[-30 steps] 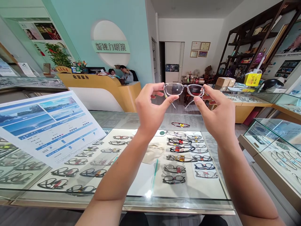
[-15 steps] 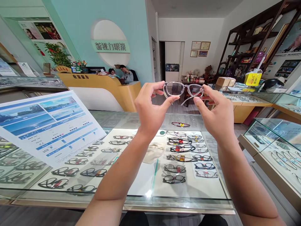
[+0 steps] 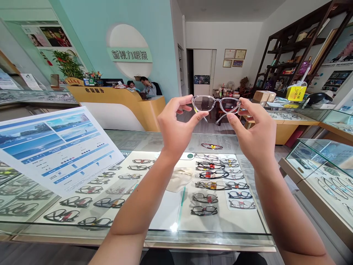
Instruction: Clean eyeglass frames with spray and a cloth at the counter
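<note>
I hold up a pair of clear-framed glasses (image 3: 216, 104) with both hands, at arm's length above a glass display counter (image 3: 154, 235). My left hand (image 3: 176, 129) pinches the frame's left end between thumb and fingers. My right hand (image 3: 255, 132) pinches the right end the same way. The lenses face away from me and the temples cross loosely below the frame. Under the counter glass lie several rows of spectacle frames (image 3: 211, 175).
A printed lens chart (image 3: 55, 147) lies on the counter at left. A folded beige cloth (image 3: 179, 178) sits under the glass. Another glass case (image 3: 322, 173) stands to the right. Two people sit behind a yellow reception desk (image 3: 121, 105) at the back. Dark shelves (image 3: 298, 59) fill the right wall.
The glasses have tilted a little in my fingers, the lenses looking clear half a second ago and tinted again now. Both hands stayed in about the same place.
</note>
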Available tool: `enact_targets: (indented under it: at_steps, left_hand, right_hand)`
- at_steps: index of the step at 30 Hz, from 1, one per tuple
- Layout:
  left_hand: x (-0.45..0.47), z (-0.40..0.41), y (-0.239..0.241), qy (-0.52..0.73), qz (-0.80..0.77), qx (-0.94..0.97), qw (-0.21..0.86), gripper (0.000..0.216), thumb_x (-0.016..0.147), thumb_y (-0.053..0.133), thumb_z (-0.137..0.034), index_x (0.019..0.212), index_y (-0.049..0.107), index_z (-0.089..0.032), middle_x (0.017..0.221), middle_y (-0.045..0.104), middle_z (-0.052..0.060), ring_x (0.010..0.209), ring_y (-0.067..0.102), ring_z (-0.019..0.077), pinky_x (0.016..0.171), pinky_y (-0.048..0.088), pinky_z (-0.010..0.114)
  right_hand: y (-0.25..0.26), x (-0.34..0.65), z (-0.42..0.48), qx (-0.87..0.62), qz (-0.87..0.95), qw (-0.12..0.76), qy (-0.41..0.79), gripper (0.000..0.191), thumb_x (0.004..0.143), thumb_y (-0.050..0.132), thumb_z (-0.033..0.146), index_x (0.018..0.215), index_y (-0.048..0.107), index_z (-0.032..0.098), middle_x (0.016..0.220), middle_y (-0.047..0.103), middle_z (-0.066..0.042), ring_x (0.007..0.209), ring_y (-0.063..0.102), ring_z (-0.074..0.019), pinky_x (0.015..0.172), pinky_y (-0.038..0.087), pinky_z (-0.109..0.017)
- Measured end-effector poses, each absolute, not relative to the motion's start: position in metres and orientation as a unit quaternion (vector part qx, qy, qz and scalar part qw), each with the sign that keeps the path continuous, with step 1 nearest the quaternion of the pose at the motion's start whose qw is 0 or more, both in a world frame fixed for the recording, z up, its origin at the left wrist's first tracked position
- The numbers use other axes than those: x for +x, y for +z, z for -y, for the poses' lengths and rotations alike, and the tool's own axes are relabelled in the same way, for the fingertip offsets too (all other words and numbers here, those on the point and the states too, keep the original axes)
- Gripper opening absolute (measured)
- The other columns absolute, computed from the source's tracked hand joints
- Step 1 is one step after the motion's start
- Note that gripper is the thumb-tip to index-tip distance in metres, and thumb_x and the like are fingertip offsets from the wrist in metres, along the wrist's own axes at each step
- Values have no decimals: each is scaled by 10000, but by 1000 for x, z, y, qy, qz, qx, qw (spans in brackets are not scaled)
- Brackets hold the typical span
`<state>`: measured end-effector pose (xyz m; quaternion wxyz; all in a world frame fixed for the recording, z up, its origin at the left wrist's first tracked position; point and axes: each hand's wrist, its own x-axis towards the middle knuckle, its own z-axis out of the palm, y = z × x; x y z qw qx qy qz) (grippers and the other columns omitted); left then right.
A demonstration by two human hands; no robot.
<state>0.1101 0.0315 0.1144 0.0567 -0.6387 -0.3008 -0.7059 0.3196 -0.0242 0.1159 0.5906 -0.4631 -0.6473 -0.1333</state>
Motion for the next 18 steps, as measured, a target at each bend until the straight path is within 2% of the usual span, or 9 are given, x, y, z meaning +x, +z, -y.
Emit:
enact_targets:
  at_steps: [11, 18]
  left_hand:
    - [105, -44, 111, -693, 301, -655, -2, 547, 801, 914, -670, 1185, 794, -298, 1189, 836, 67, 983, 782, 227, 855, 615, 379]
    - [109, -43, 108, -703, 283, -652, 33, 524, 821, 922, -620, 1202, 772, -292, 1190, 818, 60, 1027, 772, 233, 875, 595, 382]
  right_hand:
    - [118, 319, 28, -459, 643, 595, -149, 434, 998, 745, 464, 1404, 713, 315, 1296, 753, -107, 1071, 753, -298, 951, 620, -518]
    - [116, 319, 25, -460, 642, 596, -142, 449, 996, 743, 437, 1424, 702, 307, 1339, 748, -112, 1074, 763, -308, 970, 620, -537]
